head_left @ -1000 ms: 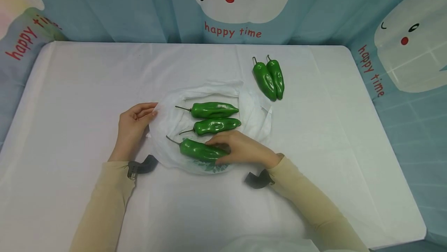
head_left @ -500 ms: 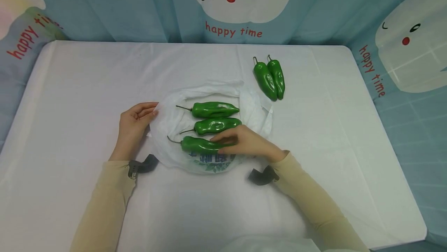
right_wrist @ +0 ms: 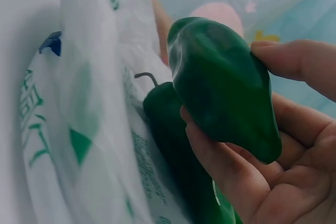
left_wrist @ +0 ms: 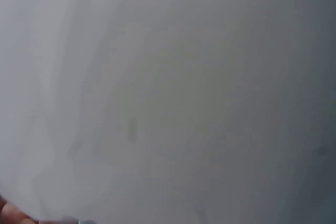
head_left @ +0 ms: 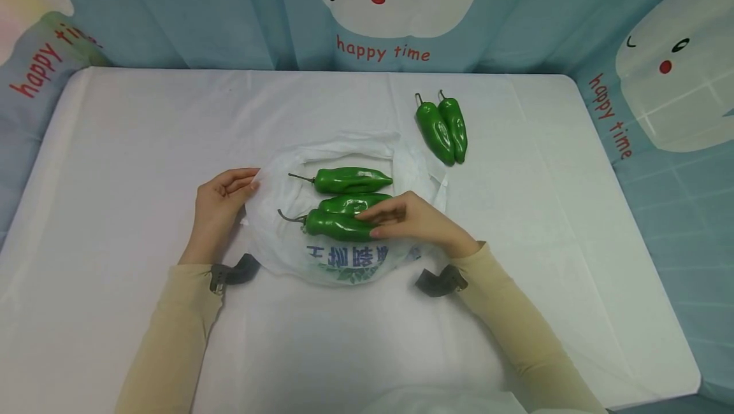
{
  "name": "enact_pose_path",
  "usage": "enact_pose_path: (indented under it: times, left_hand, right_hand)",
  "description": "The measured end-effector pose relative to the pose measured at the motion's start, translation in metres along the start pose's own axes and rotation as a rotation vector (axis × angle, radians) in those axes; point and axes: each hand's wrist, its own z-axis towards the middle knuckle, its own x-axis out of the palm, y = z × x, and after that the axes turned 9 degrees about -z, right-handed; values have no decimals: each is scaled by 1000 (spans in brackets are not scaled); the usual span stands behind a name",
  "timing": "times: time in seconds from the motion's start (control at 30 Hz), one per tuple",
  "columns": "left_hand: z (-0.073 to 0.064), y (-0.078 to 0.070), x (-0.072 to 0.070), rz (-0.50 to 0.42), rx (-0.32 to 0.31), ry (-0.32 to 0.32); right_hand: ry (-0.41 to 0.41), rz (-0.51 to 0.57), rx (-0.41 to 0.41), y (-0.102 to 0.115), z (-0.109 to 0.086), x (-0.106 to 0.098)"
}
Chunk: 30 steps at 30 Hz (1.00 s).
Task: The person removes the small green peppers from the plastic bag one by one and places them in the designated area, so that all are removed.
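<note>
In the head view my right hand (head_left: 421, 220) holds a long green chili pepper (head_left: 338, 226) by its tip end, between thumb and fingers. The right wrist view shows this pepper (right_wrist: 223, 87) large, with the thumb on one side and fingers on the other. It overlaps a second green pepper (head_left: 350, 203) in the bag's mouth, and a third pepper (head_left: 352, 181) lies just beyond. My left hand (head_left: 220, 207) pinches the left edge of the white plastic bag (head_left: 275, 251), which spreads open around the peppers. Bag film (left_wrist: 168, 98) fills most of the left wrist view, hiding the rest.
Two more green peppers (head_left: 443, 130) lie side by side at the back right of the white table (head_left: 545, 223). A blue curtain (head_left: 229, 13) with printed whales stands behind the table. Whitish material (head_left: 441, 401) shows at the front edge.
My right hand has moved away from me and slightly right, carrying the pepper from the bag's near side up against the middle pepper. Blue print on the bag is now uncovered. My left hand stays put.
</note>
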Motion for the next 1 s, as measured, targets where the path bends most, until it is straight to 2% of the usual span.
enact_pose_path:
  times: [0.27,0.5,0.7,0.83,1.0]
  left_hand:
    - [1,0,0,34,-4,-9]
    - [0,1,1,28,-17,-12]
    - [0,1,0,29,-29,-11]
    - [-1,1,0,23,-21,-7]
    - [-1,1,0,18,-17,-11]
  right_hand:
    - [-65,42,35,3,-4,-10]
    - [-124,102,20,1,-9,-21]
    - [-217,152,26,-5,-10,-33]
    - [-269,212,-2,-8,-11,-38]
    - [-282,247,-34,-10,-11,-42]
